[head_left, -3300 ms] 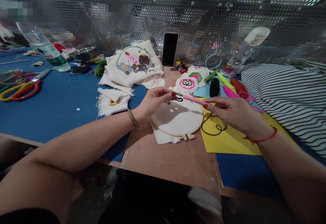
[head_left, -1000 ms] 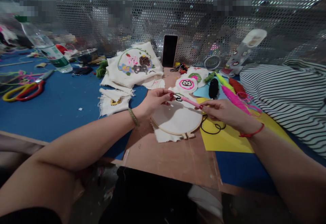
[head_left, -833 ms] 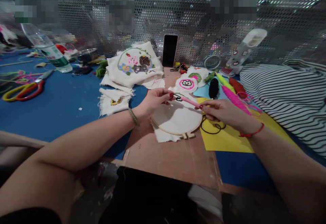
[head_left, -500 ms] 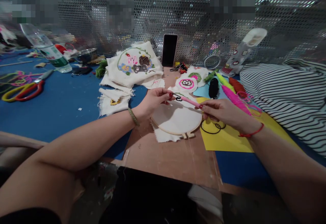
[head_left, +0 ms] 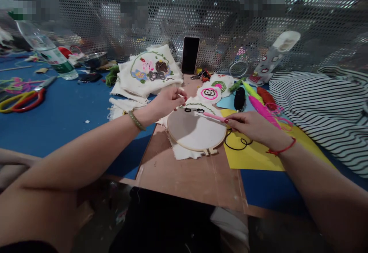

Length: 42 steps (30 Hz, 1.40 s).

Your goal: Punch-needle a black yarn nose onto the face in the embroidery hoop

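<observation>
The left hand (head_left: 169, 101) has moved off the tip of the pink tool (head_left: 214, 116), to the eleven o'clock of the hooped cloth (head_left: 195, 133); fingers curled, any hold unclear. The right hand (head_left: 247, 125) keeps its grip pinched on the tool, over the cloth's two o'clock. Writing on the bottle (head_left: 51, 53), ten o'clock, is illegible.

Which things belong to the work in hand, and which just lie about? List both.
Apparently in use:
Pink tool, in the right hand
Hooped white cloth, by the left hand
Loose black strand over the yellow sheet

Apparently lying about:
Scissors
Bottle
Phone
Striped cloth
</observation>
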Motion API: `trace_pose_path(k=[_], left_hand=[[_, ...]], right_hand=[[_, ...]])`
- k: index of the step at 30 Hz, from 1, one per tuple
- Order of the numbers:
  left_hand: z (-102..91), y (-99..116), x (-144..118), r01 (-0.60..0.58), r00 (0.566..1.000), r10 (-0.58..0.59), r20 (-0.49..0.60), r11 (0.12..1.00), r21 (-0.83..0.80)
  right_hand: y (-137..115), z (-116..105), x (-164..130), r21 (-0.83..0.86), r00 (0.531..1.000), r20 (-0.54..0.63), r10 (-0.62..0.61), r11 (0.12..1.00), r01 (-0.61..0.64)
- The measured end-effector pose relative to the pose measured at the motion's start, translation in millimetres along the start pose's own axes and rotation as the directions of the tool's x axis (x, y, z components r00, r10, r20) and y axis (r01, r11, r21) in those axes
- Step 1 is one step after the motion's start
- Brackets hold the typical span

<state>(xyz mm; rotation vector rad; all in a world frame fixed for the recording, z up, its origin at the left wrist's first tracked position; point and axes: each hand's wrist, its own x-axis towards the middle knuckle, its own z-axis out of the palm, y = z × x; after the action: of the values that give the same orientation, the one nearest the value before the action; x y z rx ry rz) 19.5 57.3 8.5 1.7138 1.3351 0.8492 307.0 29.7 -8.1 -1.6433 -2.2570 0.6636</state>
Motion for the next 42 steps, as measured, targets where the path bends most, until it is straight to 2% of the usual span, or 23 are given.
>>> trace_pose_path(k=[1, 3, 5, 7, 11, 15, 24, 27, 31, 35, 39, 42], left_hand=[[-6.8, 1, -3, -0.03, 0.999, 0.025, 0.029, 0.979, 0.201], [-18.2, 1, -12, -0.071, 0.994, 0.009, 0.109, 0.813, 0.578], [-24.7, -3, -22, -0.079, 0.993, -0.013, 0.117, 0.66, 0.747], [-26.4, -7, -29, -0.044, 0.993, -0.058, 0.102, 0.619, 0.784], [-23.0, -15, -32, 0.005, 0.99, -0.108, 0.091, 0.67, 0.743], [-21.7, -20, -29, 0.014, 0.994, -0.091, 0.062, 0.663, 0.749], [-21.7, -31, -22, 0.016, 0.998, -0.056, 0.035, 0.726, 0.688], [-23.4, -31, -20, 0.014, 0.998, -0.054, 0.045, 0.781, 0.625], [-26.9, -30, -18, 0.062, 0.985, -0.125, 0.119, 0.898, 0.436], [-27.4, -29, -17, 0.187, 0.97, -0.205, 0.131, 0.973, 0.135], [-27.0, -28, -19, 0.325, 0.935, -0.291, 0.202, 0.932, -0.161], [-27.5, -28, -20, 0.383, 0.908, -0.32, 0.27, 0.896, -0.224]], right_hand=[[0, 1, 0, -0.052, 1.0, -0.004, -0.013, 0.999, 0.013], [0, 3, 0, -0.125, 0.999, -0.016, -0.043, 0.991, 0.041], [0, 6, 0, -0.171, 0.998, -0.027, -0.062, 0.984, 0.057], [0, 9, 0, -0.194, 0.998, -0.021, -0.056, 0.98, 0.051], [-1, 11, -1, -0.173, 1.0, -0.018, -0.015, 0.985, 0.012], [-3, 11, -4, -0.149, 1.0, -0.03, -0.004, 0.989, -0.001], [-8, 8, -6, -0.128, 1.0, 0.003, 0.027, 0.991, -0.026], [-10, 9, -6, -0.105, 0.998, 0.015, 0.054, 0.993, -0.052], [-9, 10, -4, -0.074, 0.997, 0.029, 0.074, 0.995, -0.071], [-6, 10, -3, -0.028, 0.997, 0.044, 0.071, 0.997, -0.07], [-7, 8, -3, 0.016, 0.992, 0.062, 0.111, 0.994, -0.112], [-7, 6, -5, 0.03, 0.992, 0.06, 0.115, 0.993, -0.117]])
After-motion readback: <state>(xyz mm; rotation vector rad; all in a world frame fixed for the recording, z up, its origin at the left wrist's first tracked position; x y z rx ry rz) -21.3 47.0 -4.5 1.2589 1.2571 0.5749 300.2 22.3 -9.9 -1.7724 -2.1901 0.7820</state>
